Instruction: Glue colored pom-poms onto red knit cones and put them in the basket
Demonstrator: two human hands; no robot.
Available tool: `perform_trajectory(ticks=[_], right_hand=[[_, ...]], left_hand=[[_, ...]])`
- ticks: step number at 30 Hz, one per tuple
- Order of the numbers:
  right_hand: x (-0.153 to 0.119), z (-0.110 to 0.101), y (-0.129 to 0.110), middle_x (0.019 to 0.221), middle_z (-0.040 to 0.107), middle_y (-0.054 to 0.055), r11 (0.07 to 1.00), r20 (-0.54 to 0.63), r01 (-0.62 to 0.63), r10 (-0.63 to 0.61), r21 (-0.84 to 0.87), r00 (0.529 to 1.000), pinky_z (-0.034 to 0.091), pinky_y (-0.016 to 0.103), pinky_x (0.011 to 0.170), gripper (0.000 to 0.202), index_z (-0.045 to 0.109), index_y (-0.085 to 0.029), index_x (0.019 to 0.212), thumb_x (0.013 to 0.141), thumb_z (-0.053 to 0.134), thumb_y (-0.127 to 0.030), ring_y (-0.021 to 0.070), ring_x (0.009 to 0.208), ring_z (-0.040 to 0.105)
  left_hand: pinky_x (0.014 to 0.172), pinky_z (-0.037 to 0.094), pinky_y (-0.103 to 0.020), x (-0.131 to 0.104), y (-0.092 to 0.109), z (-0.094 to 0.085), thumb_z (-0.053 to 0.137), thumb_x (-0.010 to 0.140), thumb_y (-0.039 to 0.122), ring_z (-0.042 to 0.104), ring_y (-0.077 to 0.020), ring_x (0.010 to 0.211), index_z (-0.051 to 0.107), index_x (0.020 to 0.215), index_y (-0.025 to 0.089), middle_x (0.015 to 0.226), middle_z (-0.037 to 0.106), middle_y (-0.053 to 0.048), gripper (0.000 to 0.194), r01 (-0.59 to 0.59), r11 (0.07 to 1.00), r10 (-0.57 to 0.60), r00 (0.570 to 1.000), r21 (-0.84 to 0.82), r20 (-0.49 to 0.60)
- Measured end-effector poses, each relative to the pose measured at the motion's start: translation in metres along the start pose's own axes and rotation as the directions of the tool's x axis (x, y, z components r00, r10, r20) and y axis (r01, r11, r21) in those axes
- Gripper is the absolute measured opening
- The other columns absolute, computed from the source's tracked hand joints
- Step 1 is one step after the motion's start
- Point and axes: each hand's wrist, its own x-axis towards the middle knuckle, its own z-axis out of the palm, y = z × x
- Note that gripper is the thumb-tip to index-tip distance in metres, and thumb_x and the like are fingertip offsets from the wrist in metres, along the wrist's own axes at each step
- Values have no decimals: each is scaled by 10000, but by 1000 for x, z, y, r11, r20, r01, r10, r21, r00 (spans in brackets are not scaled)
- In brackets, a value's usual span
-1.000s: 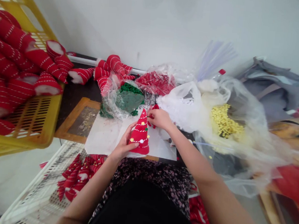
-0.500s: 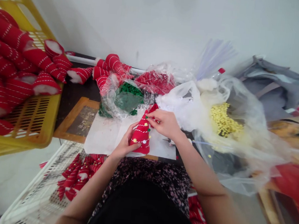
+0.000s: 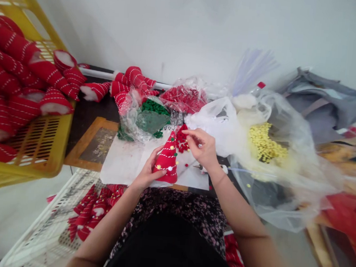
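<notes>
A red cone [image 3: 167, 160] with white dashed stripes and small yellow, green and white pompoms stands above the white paper [image 3: 121, 161]. My left hand [image 3: 149, 170] grips its lower left side, thumb across the front. To the right of its tip, my right hand [image 3: 201, 146] hovers over small red pompoms [image 3: 182, 139], its thumb and index finger apart and nothing visible between them. A glue gun [image 3: 221, 168] lies partly behind my right wrist. Green pompoms [image 3: 155, 110] sit in a clear bag behind the cone.
Striped red cones fill a yellow crate [image 3: 53, 155] at left. Finished-looking cones lie in a white basket [image 3: 43, 221] below. Bags of red pompoms [image 3: 184, 98], white material [image 3: 218, 125] and yellow pompoms [image 3: 266, 144] line the back and right. A wooden frame [image 3: 93, 142] lies left of the paper.
My right hand has moved off the cone's upper part to the right, and its fingers have parted. The red pompoms show more fully. My left hand still holds the cone.
</notes>
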Motion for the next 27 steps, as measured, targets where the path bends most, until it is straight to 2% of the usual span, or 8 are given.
perform_trajectory(ticks=[4,8,11,14,18,22,24,27], right_hand=[[-7,5,-1,916,738,55,999,113,41,-41,1,993,540,300,629,280,825,-241,1078,970,573,-184,167,709,654],[-15,3,-5,934,770,60,995,11,-104,104,2,995,541,292,621,236,805,-230,1086,981,595,-211,171,716,665],[-22,-4,-8,922,781,63,991,19,-129,128,23,992,547,287,622,207,812,-222,1028,977,613,-243,176,739,695],[-31,-12,-6,914,783,64,988,16,-151,151,36,988,555,285,606,202,821,-224,994,976,627,-277,179,742,709],[-50,-20,1,940,779,66,970,28,-238,237,59,971,573,289,549,222,827,-233,1007,987,646,-360,177,696,697],[-77,-30,9,951,771,77,949,51,-313,312,21,949,591,303,521,275,830,-227,1021,980,675,-450,184,679,700],[-91,-39,13,961,776,83,940,37,-342,342,-14,939,610,314,540,296,830,-221,1005,964,690,-478,194,693,713],[-105,-50,17,952,793,88,920,-15,-379,380,-94,925,603,304,555,319,831,-209,995,957,681,-488,197,695,726]], left_hand=[[1051,567,-449,1,1,1,930,722,401,702,-335,1221,491,1561,301,1462,669,-109,952,4,999,-6,999,-42,-48],[1045,572,-455,-2,10,8,931,698,427,716,-330,1201,513,1543,303,1436,692,-105,951,0,993,-13,994,-117,-112],[1061,572,-472,-12,22,9,943,660,422,715,-353,1221,510,1555,289,1449,687,-125,1003,-2,983,-24,991,-186,-135],[1073,574,-506,-34,30,-1,950,625,428,706,-393,1250,478,1593,267,1459,680,-157,1089,24,965,-64,987,-263,-146],[1078,577,-527,-92,27,-31,944,598,466,689,-426,1282,476,1604,253,1457,684,-164,1129,72,938,-144,971,-338,-193],[1064,585,-490,-180,10,-73,943,611,435,699,-408,1271,465,1607,278,1435,698,-142,1115,149,928,-251,927,-341,-279],[1027,599,-440,-224,-3,-95,959,615,374,725,-375,1221,479,1587,288,1387,720,-129,1087,225,915,-343,871,-334,-352],[844,626,-336,-271,-25,-129,1001,582,293,775,-300,1024,558,1478,259,1202,770,-97,1000,298,903,-426,715,-309,-554]])
